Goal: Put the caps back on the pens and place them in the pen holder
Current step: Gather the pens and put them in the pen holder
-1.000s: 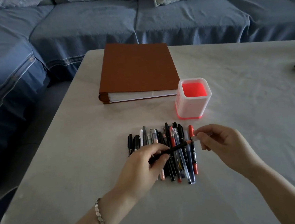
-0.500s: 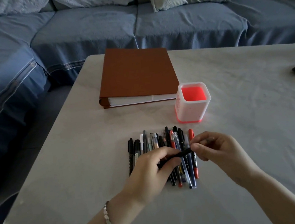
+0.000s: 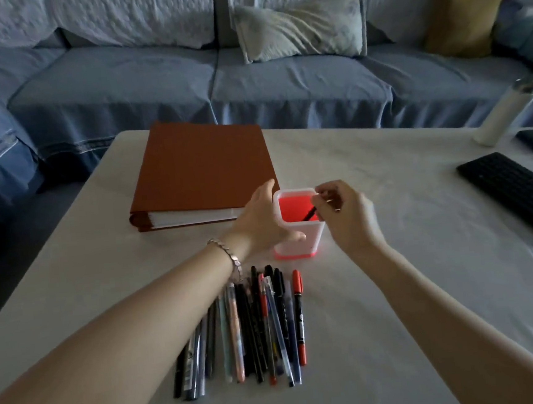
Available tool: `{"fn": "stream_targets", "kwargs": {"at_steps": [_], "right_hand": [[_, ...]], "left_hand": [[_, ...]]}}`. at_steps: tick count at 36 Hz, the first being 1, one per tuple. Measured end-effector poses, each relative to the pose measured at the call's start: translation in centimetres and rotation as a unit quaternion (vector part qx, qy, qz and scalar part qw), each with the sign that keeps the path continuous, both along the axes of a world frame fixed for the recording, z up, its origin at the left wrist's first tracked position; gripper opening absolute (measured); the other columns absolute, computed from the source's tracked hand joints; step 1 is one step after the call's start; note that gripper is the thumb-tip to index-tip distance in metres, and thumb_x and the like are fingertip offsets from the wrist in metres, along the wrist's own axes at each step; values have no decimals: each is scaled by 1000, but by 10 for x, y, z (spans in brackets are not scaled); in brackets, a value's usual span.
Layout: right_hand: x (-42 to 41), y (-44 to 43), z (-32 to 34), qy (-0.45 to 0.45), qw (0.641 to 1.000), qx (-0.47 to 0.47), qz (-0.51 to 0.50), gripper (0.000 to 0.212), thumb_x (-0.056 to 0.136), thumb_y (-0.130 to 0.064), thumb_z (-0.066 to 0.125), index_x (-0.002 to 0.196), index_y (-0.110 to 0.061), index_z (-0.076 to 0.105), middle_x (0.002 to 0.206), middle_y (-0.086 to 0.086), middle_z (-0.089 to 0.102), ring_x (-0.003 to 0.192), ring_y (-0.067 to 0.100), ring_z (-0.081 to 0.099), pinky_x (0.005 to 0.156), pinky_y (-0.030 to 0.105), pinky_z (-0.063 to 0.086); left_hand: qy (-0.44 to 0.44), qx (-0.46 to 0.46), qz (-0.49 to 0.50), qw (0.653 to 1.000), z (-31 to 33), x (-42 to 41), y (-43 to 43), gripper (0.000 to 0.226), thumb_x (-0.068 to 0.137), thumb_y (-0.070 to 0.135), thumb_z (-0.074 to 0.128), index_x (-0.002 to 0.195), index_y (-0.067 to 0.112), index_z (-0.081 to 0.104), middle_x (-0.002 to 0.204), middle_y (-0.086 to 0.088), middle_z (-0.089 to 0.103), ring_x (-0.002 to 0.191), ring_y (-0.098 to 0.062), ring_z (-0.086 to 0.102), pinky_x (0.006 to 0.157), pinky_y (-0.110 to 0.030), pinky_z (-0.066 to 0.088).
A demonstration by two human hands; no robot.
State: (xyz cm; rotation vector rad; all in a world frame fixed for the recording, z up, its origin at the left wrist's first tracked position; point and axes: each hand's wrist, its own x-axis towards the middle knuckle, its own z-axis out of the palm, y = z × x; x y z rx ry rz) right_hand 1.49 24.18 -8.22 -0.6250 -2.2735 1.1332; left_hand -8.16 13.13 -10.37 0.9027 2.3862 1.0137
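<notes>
The right hand (image 3: 345, 214) pinches a slim black pen (image 3: 310, 213), its lower end inside the white, red-lined pen holder (image 3: 298, 247) on the table (image 3: 395, 287). The left hand (image 3: 260, 221) clasps the holder's side, thumb across its front.

table (image 3: 395, 287) | brown binder (image 3: 204, 165) far left | pen holder (image 3: 298, 244) centre | pens (image 3: 263, 324) in a row, near side | keyboard (image 3: 515, 189), bottle (image 3: 502, 116) right
</notes>
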Motion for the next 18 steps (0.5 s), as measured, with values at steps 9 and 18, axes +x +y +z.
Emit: {"fn": "stream_targets", "kwargs": {"at_steps": [9,18], "right_hand": [[32,10,-23,-127,991,-29,-37,33,84,-11,57,116,-12,56,85,-3,57,68,8,51,50,4,37],[35,-45,-56,-392,919,-13,48,42,84,-43,52,109,-8,49,91,5,60,84,25,60,69,30,48]], "left_hand": [[26,-10,-19,999,-7,-11,17,106,58,32,83,141,10,21,145,-8,29,130,-20,33,104,-29,30],[91,143,75,983,22,13,-22,100,57,30,84,139,14,28,136,0,35,121,-10,38,103,-24,34]]}}
